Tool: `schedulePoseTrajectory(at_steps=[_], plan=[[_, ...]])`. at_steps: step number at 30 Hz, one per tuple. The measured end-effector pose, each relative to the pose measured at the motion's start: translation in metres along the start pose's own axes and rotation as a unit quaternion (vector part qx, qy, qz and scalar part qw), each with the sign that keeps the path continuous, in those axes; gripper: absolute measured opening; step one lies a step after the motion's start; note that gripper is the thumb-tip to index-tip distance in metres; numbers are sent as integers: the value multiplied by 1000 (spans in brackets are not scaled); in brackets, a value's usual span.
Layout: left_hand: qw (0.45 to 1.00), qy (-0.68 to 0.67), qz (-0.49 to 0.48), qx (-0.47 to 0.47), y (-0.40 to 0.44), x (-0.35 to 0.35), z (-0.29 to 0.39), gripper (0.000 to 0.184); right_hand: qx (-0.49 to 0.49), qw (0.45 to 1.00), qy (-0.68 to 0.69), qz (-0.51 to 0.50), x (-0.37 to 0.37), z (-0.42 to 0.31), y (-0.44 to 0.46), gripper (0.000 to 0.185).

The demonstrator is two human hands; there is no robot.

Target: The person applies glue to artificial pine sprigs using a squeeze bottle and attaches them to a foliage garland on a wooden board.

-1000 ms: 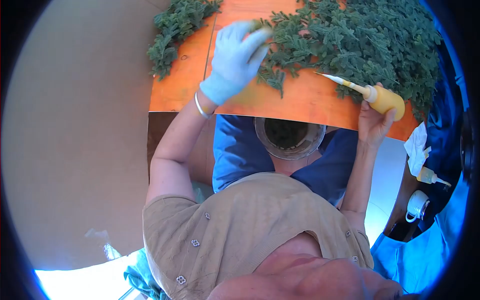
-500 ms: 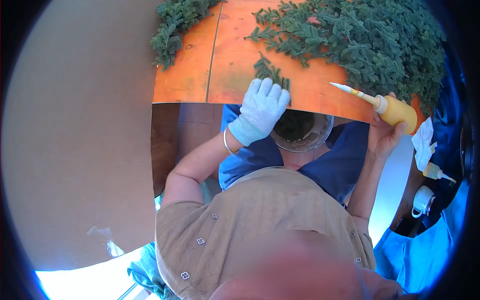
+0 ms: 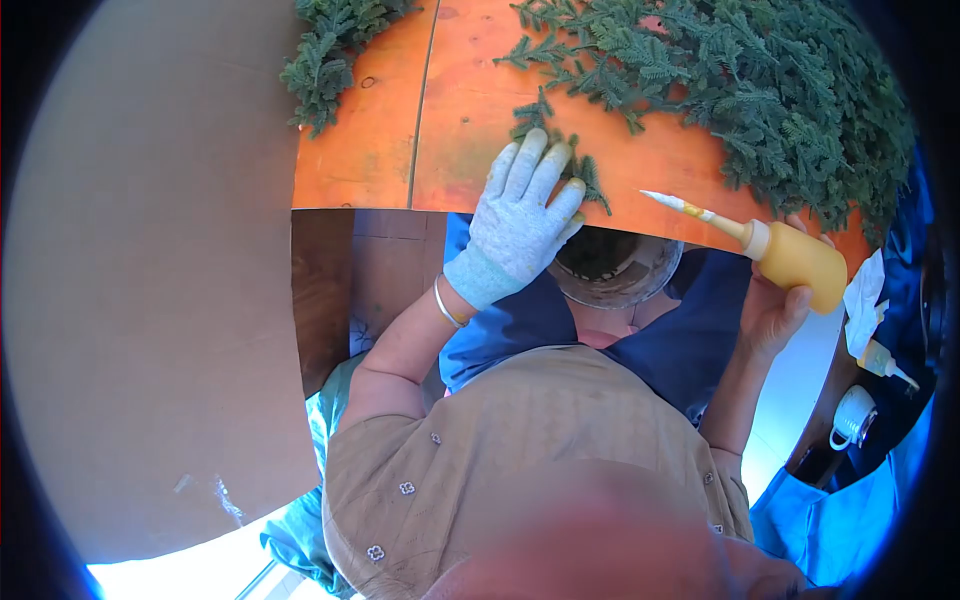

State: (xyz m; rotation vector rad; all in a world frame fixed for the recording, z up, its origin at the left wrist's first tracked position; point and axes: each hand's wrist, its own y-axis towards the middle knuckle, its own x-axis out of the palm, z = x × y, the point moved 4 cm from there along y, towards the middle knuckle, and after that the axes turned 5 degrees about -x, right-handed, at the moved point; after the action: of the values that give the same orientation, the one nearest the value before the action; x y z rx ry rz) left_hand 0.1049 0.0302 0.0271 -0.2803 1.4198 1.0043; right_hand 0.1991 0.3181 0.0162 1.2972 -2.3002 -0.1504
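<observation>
My left hand (image 3: 513,222), in a pale grey knit glove, reaches over the near edge of the orange wooden table (image 3: 470,150). Its fingers are stretched out and slightly spread, over a small green fir-like sprig (image 3: 592,186) that lies partly hidden beneath them. My bare right hand (image 3: 773,318) is wrapped round a yellow squeeze bottle (image 3: 808,266). The bottle is tilted on its side, and its long nozzle, whitish at the tip, points left above the table edge toward the sprig.
A large heap of green sprigs (image 3: 770,90) covers the far right of the table, and a smaller bunch (image 3: 330,70) lies far left. Below the edge sits a bucket (image 3: 645,283). At right are a crumpled tissue (image 3: 862,300), another nozzle bottle (image 3: 877,360) and a white mug (image 3: 852,415).
My left hand's curled fingers have straightened out over the sprig, and more of the sprig shows at their right. My right hand still holds the squeeze bottle. The view has shifted slightly.
</observation>
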Motion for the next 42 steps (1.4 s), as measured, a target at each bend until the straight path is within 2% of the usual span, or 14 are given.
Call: schedulePoseTrajectory(at_steps=[3, 6, 15, 18, 21, 25, 30, 34, 42], plan=[[1000, 18, -4, 25, 9, -12, 3, 40, -16, 1000, -26, -2, 4, -1, 2, 83], [998, -18, -27, 62, 6, 1, -5, 41, -28, 999, -32, -1, 7, -3, 0, 83], [999, -37, 11, -16, -17, 20, 1, 52, -54, 996, -72, -23, 16, -9, -8, 85], [998, -23, 55, -19, -12, 7, 3, 50, -64, 995, -74, -18, 17, -11, -7, 86], [1000, 13, 10, 23, 2, -3, 4, 47, -67, 995, -73, -9, 14, -13, -7, 86], [998, -39, -8, 57, -5, 12, -5, 44, -65, 995, -75, -15, 12, -12, -9, 86], [998, -37, 26, 53, -18, 16, -2, 47, -81, 989, -116, -39, 21, -16, -11, 90], [996, -81, 31, 15, -19, 17, -1, 52, -108, 978, -160, -76, 33, -17, -13, 93], [994, -108, 31, 4, -21, 17, -3, 51, -146, 960, -163, -178, 71, -19, -12, 92]])
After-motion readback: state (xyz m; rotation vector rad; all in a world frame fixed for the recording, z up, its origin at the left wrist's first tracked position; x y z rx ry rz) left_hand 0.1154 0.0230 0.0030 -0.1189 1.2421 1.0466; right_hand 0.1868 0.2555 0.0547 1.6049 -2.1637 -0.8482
